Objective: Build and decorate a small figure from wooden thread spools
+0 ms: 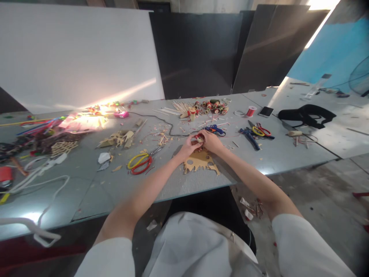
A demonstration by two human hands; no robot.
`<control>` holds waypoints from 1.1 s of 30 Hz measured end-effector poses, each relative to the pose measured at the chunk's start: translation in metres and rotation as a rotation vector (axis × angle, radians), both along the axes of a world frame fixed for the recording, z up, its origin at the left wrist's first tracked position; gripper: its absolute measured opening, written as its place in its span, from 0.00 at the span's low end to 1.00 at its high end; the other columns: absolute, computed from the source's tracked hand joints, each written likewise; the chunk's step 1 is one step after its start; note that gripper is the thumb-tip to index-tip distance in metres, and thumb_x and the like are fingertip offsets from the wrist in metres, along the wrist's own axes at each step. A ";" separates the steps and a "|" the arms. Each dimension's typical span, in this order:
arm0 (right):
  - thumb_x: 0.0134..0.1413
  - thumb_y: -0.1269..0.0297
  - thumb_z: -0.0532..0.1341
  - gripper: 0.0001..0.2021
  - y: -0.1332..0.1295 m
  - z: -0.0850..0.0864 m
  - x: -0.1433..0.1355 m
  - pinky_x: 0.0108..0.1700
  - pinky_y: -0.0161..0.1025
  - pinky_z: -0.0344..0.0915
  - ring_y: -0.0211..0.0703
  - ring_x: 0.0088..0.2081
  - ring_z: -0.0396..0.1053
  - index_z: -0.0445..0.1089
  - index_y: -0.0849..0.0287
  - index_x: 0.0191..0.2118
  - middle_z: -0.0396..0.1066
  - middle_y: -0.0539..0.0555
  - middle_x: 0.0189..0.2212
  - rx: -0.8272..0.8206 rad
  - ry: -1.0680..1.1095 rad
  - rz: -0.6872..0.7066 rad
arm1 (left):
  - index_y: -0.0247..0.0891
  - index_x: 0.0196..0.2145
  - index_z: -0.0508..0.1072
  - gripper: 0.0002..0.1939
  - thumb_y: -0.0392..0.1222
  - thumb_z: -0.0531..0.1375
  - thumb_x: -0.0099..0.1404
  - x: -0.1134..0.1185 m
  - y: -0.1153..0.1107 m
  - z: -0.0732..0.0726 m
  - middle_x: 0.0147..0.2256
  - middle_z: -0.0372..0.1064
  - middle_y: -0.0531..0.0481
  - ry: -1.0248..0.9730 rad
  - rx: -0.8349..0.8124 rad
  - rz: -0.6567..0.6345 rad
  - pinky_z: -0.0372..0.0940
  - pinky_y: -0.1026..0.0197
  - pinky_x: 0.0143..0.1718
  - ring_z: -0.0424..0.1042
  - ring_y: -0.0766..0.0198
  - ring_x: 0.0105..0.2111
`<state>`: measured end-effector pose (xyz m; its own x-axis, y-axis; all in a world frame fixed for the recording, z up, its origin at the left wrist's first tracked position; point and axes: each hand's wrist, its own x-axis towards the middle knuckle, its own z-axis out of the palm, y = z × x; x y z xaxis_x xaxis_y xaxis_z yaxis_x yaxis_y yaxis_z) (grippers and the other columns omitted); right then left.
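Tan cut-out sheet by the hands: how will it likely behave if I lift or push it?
The tan sheet looks thin, so it is probably light and may flex. Its ragged edge and holes suggest narrow bits could tear or snap. Lying flat, it would likely slide rather than roll.

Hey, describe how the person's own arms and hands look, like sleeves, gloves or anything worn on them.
The left hand and right hand are ungloved. Both forearms are uncovered, with no watch or bracelet showing. The left sleeve and right sleeve are short, whitish and plain where visible, ending near the elbows. The fingers are too small to check for rings.
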<state>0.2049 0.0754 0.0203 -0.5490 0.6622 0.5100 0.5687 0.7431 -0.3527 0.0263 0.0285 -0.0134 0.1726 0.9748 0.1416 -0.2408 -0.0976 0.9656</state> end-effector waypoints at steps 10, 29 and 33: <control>0.64 0.67 0.62 0.23 0.005 0.002 0.002 0.58 0.52 0.71 0.59 0.56 0.72 0.66 0.59 0.63 0.71 0.67 0.58 0.025 0.046 0.156 | 0.41 0.60 0.69 0.35 0.42 0.75 0.58 0.002 -0.006 0.011 0.35 0.76 0.51 -0.170 -0.107 0.113 0.68 0.57 0.35 0.74 0.63 0.27; 0.76 0.60 0.53 0.12 0.012 0.013 0.013 0.53 0.49 0.69 0.56 0.47 0.74 0.72 0.56 0.50 0.76 0.63 0.46 0.064 0.160 0.091 | 0.40 0.51 0.77 0.14 0.42 0.63 0.68 -0.004 -0.002 0.016 0.32 0.76 0.49 -0.346 -0.163 0.140 0.67 0.60 0.30 0.72 0.63 0.25; 0.75 0.60 0.54 0.10 0.013 0.012 0.015 0.48 0.46 0.68 0.53 0.42 0.72 0.71 0.56 0.46 0.76 0.61 0.43 0.077 0.184 0.062 | 0.40 0.51 0.77 0.15 0.42 0.62 0.67 -0.003 -0.001 0.016 0.31 0.75 0.49 -0.323 -0.187 0.175 0.67 0.61 0.29 0.71 0.63 0.25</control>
